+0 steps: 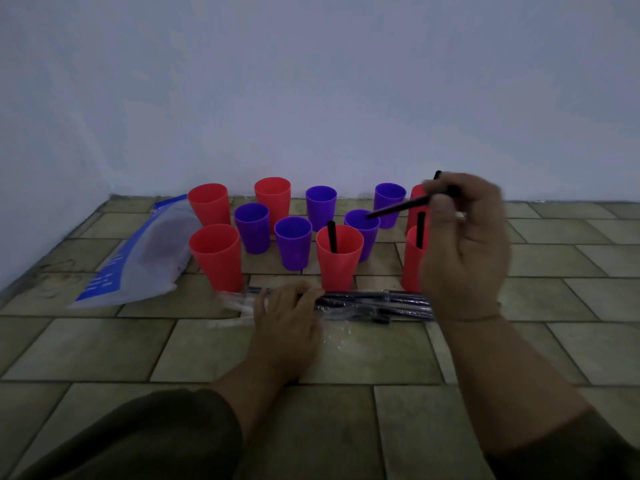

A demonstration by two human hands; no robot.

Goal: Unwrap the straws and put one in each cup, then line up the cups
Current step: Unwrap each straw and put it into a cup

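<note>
Dark sleeve (138,434) nearest, btm left. Plastic bag (145,251) lies far left on tiled floor (104,341). L hand (287,317) rests flat, fingers relaxed, on wrapped straw bundle (374,303), just in front of the cups (216,254). R hand (464,237) pinches black straw (398,207), tip over purple cup (363,226).

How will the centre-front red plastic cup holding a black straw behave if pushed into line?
Likely light: the red plastic cup looks empty except for its black straw. Tall and narrower at the base, it may tip under a high push. The loosely leaning straw may shift.
</note>
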